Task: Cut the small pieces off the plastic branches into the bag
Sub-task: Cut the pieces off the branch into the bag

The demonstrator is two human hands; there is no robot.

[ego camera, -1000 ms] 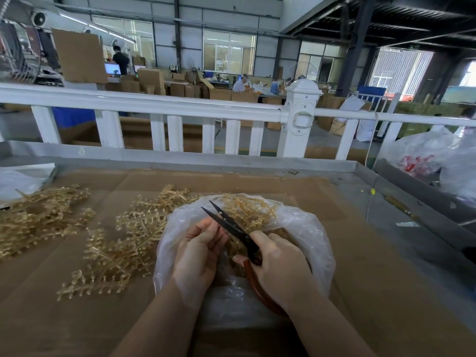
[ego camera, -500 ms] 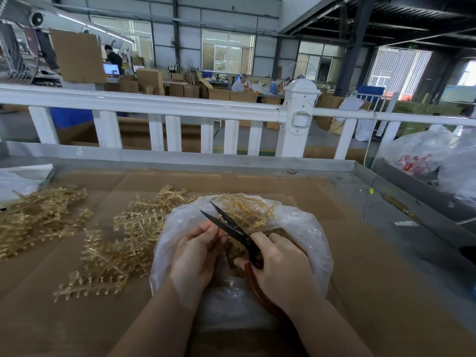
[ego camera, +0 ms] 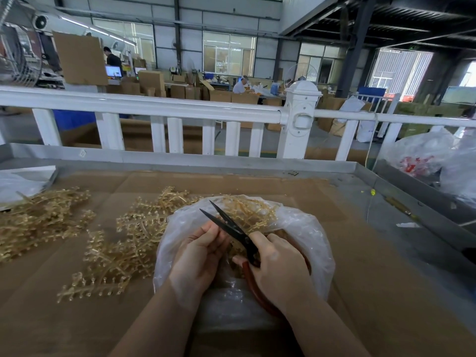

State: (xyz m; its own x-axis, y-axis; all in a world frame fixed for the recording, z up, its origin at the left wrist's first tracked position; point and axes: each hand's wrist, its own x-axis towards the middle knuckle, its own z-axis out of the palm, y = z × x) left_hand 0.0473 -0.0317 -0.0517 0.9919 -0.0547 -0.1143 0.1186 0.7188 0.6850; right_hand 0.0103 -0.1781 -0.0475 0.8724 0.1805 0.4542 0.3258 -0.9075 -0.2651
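Observation:
A clear plastic bag (ego camera: pixel 316 243) lies open in front of me on the cardboard-covered table (ego camera: pixel 360 279), with golden cut pieces (ego camera: pixel 252 215) heaped at its far side. My right hand (ego camera: pixel 278 264) grips black scissors (ego camera: pixel 226 225) by their red handles, blades parted and pointing up-left over the bag. My left hand (ego camera: pixel 201 256) is curled over the bag's mouth, fingertips beside the blades; what it pinches is hidden. Golden plastic branches (ego camera: pixel 123 243) lie left of the bag.
A second heap of golden branches (ego camera: pixel 38 217) lies at the far left beside a white bag (ego camera: pixel 18 184). A metal table rim (ego camera: pixel 206 161) and white railing (ego camera: pixel 154 106) run along the back. More plastic bags (ego camera: pixel 425 155) sit to the right.
Both hands stay over the bag. The scissor blades have shifted slightly and my left fingers have closed in toward them.

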